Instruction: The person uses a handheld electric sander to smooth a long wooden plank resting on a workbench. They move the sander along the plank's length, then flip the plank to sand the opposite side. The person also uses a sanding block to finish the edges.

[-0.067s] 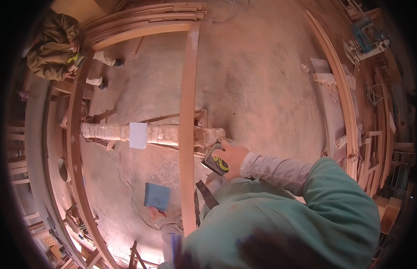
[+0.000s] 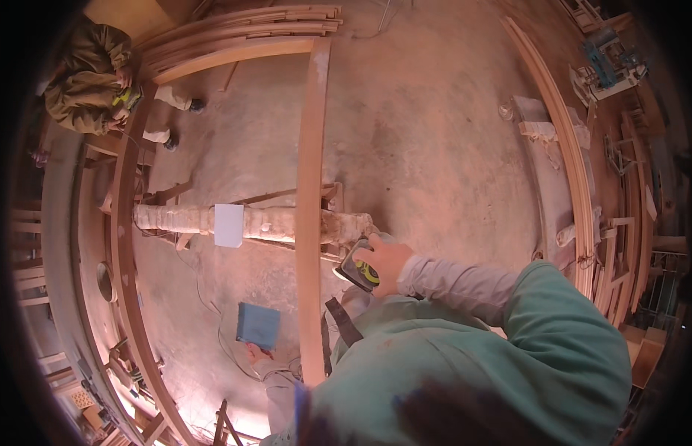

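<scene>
My right hand [image 2: 390,260] is wrapped round a black and yellow-green power sander [image 2: 358,272], close to the right side of a long wooden frame bar [image 2: 310,163]. A pale edge shows along the sander's lower left. Low on the left of the bar, my left hand [image 2: 259,352] grips the lower edge of a flat blue square sheet [image 2: 257,325]; what it is made of I cannot tell. Under the bar runs a sawhorse [image 2: 271,223] wrapped in pale padding, with a white sheet of paper [image 2: 228,225] lying on it.
Another wooden frame bar [image 2: 128,245] curves down the left, joined to mine by a far crosspiece [image 2: 234,57]. A co-worker [image 2: 89,78] stands at the far left with a yellow-green tool. Wood strips [image 2: 561,126] lie on the right. A cable [image 2: 212,305] trails over the floor.
The blue sheet and my left hand have shifted slightly to the left. My right hand and the sander have barely moved.
</scene>
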`<state>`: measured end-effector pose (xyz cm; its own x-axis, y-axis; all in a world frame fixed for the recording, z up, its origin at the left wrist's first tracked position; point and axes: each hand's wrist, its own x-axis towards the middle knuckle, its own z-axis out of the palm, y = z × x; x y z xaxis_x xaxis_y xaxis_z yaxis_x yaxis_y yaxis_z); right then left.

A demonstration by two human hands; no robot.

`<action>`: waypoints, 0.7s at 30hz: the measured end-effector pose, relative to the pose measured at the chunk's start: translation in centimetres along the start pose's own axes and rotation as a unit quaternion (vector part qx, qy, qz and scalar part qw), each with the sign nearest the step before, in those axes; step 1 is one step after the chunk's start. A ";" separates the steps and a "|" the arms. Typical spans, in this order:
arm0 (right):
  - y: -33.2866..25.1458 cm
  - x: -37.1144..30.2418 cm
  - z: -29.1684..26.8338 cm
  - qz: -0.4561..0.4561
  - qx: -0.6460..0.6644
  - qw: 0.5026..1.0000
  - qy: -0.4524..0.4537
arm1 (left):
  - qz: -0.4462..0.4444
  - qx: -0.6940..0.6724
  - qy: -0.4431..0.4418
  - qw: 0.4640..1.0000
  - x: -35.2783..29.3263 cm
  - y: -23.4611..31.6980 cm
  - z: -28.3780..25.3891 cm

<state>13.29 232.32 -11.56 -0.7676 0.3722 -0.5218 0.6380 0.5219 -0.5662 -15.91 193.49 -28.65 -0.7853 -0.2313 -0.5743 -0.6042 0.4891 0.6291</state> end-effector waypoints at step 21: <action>31.2 -7.2 -1.3 0.169 0.111 0.979 0.008 | 0.040 -0.263 0.171 0.949 -25.0 -30.5 1.7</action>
<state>38.64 246.94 -24.68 -0.5098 0.5084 -0.6940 0.8522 0.1884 -0.4880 22.32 185.80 -34.37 -0.7752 -0.5140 -0.3672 -0.4540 0.0491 0.8896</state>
